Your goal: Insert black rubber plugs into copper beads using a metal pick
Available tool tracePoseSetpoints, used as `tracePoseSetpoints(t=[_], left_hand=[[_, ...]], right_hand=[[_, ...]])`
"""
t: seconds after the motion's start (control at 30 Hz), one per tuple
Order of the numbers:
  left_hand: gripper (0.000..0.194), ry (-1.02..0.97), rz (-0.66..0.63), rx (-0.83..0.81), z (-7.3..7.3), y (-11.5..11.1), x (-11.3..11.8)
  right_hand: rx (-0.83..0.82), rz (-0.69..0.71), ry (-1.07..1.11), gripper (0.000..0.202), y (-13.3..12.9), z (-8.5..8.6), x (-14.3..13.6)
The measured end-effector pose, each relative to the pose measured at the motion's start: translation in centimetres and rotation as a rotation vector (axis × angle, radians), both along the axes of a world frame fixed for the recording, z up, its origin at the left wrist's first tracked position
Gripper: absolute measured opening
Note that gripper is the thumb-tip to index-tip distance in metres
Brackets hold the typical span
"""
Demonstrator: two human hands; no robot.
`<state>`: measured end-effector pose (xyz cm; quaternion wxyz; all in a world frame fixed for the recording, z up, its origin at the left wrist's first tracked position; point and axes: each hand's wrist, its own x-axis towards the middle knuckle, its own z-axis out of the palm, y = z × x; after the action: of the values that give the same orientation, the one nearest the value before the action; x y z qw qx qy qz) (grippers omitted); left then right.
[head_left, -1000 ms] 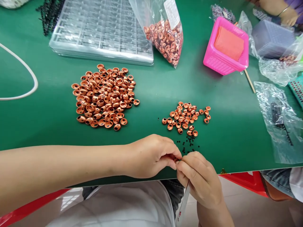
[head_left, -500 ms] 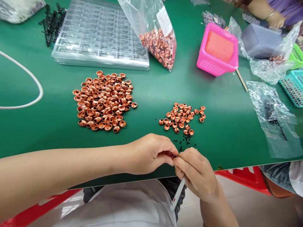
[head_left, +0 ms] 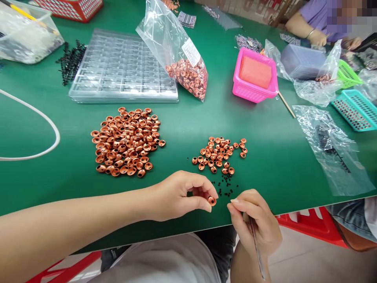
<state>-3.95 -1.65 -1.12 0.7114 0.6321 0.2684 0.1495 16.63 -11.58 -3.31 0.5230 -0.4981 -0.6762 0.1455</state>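
Note:
My left hand pinches one copper-coloured, cup-shaped bead between thumb and fingertips, its dark hole showing. To its right, my right hand is closed around slim metal tweezers, whose long end points down towards me. Its thumb and forefinger tips meet; whether something tiny is between them I cannot tell. The two hands are a little apart above the table's front edge. Just beyond them lie tiny black pieces and a small group of copper beads. A larger bead heap is further left.
Stacked clear plastic trays, black strips and a bag of copper beads stand behind. A pink basket, a flat plastic bag and a teal basket are to the right. A white cable curves at left; another person sits far right.
My hands have moved apart: the right drew away to the right and down, turning the tweezers edge-on. The bead now shows in my left fingertips. The camera view has shifted slightly.

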Motion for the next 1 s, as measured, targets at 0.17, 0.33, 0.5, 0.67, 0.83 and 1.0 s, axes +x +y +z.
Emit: tracePoseSetpoints(t=[0.17, 0.33, 0.5, 0.67, 0.83, 1.0], left_hand=[[0.013, 0.001, -0.003, -0.088, 0.0, 0.0, 0.0], [0.016, 0.023, -0.011, -0.123, 0.0, 0.0, -0.1], [0.017, 0.031, -0.017, -0.143, 0.1, 0.0, 0.0], [0.018, 0.024, -0.012, -0.13, 0.1, 0.1, 0.0], [0.016, 0.041, -0.02, -0.014, 0.0, 0.0, 0.0], [0.013, 0.011, -0.025, 0.201, -0.3, -0.4, 0.1]], right_hand=[[-0.006, 0.02, -0.029, 0.034, 0.2, 0.2, 0.1], [0.003, 0.022, -0.037, 0.036, 0.2, 0.1, 0.1], [-0.001, 0.025, -0.052, 0.037, 0.3, 0.3, 0.0], [-0.005, 0.027, -0.082, 0.033, 0.4, 0.4, 0.1], [0.019, 0.097, -0.189, 0.031, 0.2, 0.0, 0.1], [0.096, 0.171, -0.366, 0.03, -0.1, -0.9, 0.1]])
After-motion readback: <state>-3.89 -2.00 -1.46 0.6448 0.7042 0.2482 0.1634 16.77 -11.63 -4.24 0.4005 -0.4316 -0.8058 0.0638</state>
